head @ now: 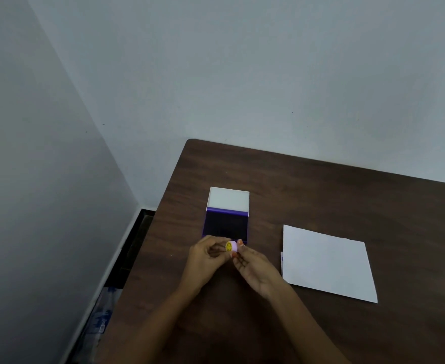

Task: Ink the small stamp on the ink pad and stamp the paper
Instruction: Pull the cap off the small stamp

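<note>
A small round stamp, pale pink with a yellow face on its end, is held between the fingertips of both hands just in front of the ink pad. My left hand pinches it from the left and my right hand from the right. The ink pad lies open on the brown table, its dark purple pad facing up and its white lid folded back behind it. A white sheet of paper lies flat to the right of my hands.
The table stands against a pale wall, with its left edge near a side wall. Down on the floor at the left lies a clear plastic wrapper beside a dark strip.
</note>
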`<state>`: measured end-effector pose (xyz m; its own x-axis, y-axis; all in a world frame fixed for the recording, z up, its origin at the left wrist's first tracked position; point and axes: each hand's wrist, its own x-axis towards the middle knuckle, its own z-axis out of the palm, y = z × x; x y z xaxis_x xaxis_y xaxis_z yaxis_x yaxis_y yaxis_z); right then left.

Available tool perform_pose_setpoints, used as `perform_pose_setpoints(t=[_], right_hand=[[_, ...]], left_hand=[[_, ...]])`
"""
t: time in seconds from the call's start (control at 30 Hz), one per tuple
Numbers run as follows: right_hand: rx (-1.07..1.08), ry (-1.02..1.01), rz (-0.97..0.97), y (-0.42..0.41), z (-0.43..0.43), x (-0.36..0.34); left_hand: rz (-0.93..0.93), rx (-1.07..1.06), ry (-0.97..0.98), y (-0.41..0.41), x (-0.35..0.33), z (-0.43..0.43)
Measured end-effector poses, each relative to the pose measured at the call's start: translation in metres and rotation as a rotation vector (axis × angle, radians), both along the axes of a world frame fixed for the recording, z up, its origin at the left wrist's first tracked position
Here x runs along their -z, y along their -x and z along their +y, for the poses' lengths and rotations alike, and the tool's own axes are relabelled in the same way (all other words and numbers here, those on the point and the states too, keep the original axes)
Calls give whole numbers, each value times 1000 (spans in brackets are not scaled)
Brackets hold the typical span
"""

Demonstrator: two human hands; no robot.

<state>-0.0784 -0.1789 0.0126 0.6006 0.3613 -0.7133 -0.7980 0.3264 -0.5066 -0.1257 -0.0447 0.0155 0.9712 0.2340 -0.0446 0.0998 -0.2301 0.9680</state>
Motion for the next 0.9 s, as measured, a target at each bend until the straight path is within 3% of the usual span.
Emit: perform_pose_setpoints(t=[0.23,0.5,0.77,0.9], right_hand=[[97,-180,14,-6,-2,-2],[242,-423,151,-15,-12,-17],[292,-429,169,-25,-15,-14],[312,-326,86,-35,-15,-11]], left_hand=[[113,-181,142,-5,1,8],[181,32,-335,-4,22,19],[239,209,-463,-5,40,24],[156,57,-433,-9,41,31]])
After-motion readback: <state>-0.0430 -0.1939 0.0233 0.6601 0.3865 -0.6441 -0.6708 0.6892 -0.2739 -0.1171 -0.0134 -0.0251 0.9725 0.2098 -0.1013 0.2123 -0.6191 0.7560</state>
